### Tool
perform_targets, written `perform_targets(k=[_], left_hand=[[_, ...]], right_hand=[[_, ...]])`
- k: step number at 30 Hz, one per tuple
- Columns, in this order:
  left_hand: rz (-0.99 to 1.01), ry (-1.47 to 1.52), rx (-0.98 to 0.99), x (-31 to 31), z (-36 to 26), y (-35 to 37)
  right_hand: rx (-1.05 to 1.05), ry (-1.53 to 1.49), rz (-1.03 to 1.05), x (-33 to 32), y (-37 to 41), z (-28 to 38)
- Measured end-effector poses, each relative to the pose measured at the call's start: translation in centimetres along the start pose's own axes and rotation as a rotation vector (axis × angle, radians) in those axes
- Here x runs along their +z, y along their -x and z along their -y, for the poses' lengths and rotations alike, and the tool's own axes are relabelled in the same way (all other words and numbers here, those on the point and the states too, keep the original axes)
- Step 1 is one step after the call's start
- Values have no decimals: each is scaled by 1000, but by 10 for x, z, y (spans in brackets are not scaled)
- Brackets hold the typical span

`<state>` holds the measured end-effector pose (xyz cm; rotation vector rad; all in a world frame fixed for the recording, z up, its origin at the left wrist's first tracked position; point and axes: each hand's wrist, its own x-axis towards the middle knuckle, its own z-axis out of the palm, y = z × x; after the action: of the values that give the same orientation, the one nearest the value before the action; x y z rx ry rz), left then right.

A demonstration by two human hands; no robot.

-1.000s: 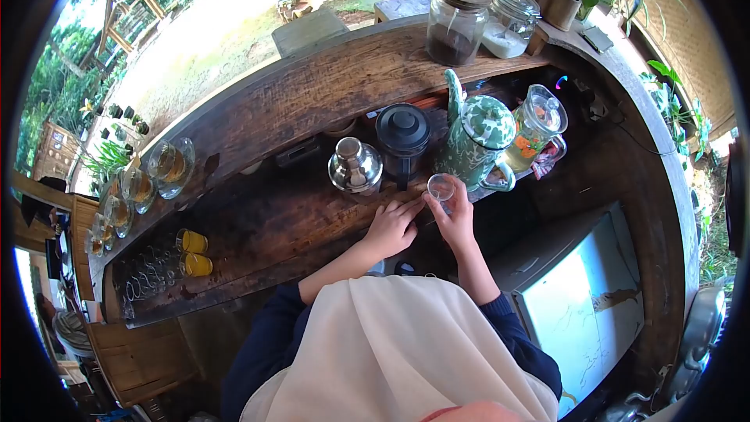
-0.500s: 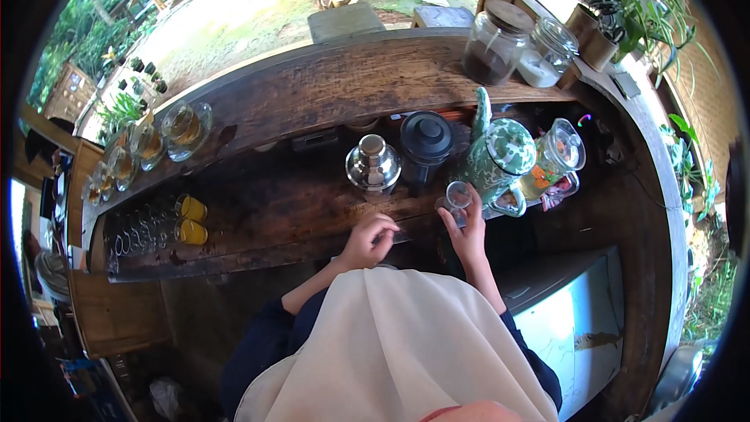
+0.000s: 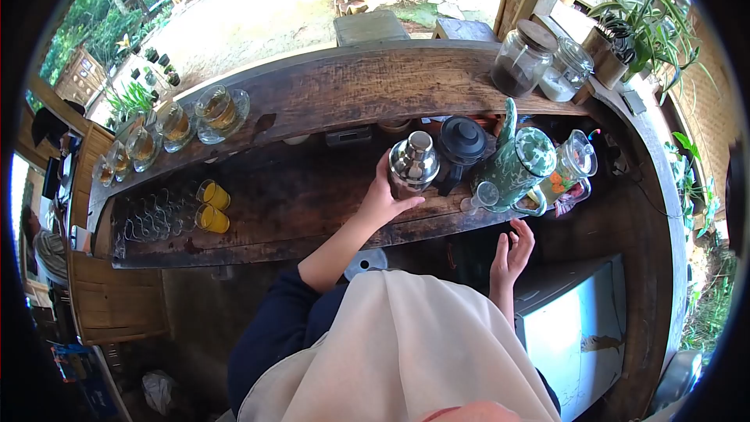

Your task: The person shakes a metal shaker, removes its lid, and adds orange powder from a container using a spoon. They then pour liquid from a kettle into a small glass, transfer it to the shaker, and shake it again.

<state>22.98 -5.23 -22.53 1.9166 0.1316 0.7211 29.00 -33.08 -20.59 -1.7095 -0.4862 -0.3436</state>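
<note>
My left hand (image 3: 383, 202) is wrapped round the lower side of a steel cocktail shaker (image 3: 415, 159), which stands upright or nearly so at the lower counter. My right hand (image 3: 512, 255) holds nothing; its fingers are partly curled and apart, in front of the counter edge. Just beyond it, a small clear cup (image 3: 486, 194) stands beside the green-and-white speckled enamel pot (image 3: 516, 162). Right behind the shaker is a black-lidded French press (image 3: 461, 142). Whether the shaker's base touches the wood is hidden by my hand.
Glasses of amber drink on saucers (image 3: 216, 112) line the upper ledge at left. Two yellow drinks (image 3: 212, 219) stand by several clear glasses (image 3: 148, 219). A clear pitcher (image 3: 576, 158) is right of the pot. Lidded jars (image 3: 522, 59) stand at the back right.
My left hand has reached forward and taken hold of the shaker. My right hand has let go of the small clear cup by the pot and drawn back to the right. The view has shifted.
</note>
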Motion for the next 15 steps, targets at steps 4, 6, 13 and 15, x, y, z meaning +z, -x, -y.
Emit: perform_targets(k=[4,6,13,15], left_hand=[[43,-10,-79,-6,-1,2],[45,3,-96,-15,-8,7],[73,-27,-152,-66,-16,42],[57,-29,-190,-83,-22,54]], right_hand=[[-112,-181,-8,17,7,19],[-100,-262,43,29,10,31],[-33,-335,247,80,26,49],[-25,-358,299,98,28,60]])
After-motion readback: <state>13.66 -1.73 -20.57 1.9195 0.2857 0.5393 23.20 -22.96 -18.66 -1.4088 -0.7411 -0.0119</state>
